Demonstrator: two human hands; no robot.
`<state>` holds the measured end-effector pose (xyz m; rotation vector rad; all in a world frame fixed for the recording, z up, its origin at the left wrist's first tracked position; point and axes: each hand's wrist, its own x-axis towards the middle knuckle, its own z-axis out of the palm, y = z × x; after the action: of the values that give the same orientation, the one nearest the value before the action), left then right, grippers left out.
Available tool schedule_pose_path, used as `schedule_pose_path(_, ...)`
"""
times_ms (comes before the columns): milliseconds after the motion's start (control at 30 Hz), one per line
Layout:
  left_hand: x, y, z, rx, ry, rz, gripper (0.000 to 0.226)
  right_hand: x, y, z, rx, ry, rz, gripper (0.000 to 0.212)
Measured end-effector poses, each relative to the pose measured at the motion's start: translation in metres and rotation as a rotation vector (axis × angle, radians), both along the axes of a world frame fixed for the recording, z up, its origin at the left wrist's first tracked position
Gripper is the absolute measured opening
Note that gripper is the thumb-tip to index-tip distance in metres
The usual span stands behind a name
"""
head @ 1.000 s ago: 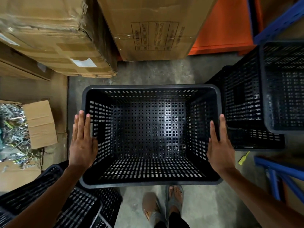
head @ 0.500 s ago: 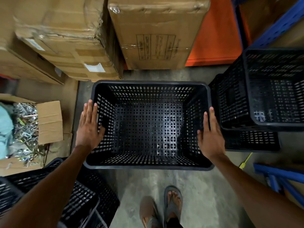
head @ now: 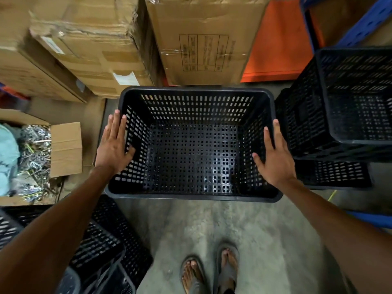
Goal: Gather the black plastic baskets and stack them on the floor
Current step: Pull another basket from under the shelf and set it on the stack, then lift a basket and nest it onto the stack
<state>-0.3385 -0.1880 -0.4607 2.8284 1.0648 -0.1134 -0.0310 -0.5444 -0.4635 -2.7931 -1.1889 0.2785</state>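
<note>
the black basket is lying crosswise between the hands, long axis left to right; left hand and right hand are pressing its short sides, fingers straight.

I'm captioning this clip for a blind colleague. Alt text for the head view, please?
A person's left hand and right hand, fingers straight, flank an empty black basket over a concrete floor. Stacked baskets stand right, cardboard boxes behind.

Black basket at centre — square-holed grid throughout. Brown cardboard box at twelve o'clock, an orange panel at one, blue rack beam at two — mottled grey floor at six.
</note>
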Motion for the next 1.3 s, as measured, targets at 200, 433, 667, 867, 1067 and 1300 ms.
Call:
schedule_pose_path(200,0.026,-0.048,0.051,-0.088,0.022,0.138,0.091,-0.005,-0.023,0.051,-0.047,0.125,0.064,0.083)
schedule_pose_path(433,0.085,-0.248,0.182,-0.667,0.057,0.173,0.074,-0.070,-0.140,0.197,-0.127,0.407,-0.227,0.081)
schedule_pose_path(667,0.174,-0.359,0.295,-0.876,0.070,0.065,0.062,-0.043,-0.222,0.298,-0.048,0.555,-0.552,0.077)
schedule_pose_path(867,0.283,-0.373,0.290,-0.851,0.081,0.083,0.057,0.072,-0.251,0.299,-0.006,0.526,-0.633,0.074)
schedule_pose_path(1067,0.398,-0.375,0.231,-0.831,0.004,0.266,0.060,0.227,-0.263,0.256,0.008,0.452,-0.607,0.074)
schedule_pose_path(1300,0.500,-0.367,0.149,-0.736,-0.008,0.524,0.066,0.384,-0.280,0.178,-0.106,0.257,-0.541,0.074)
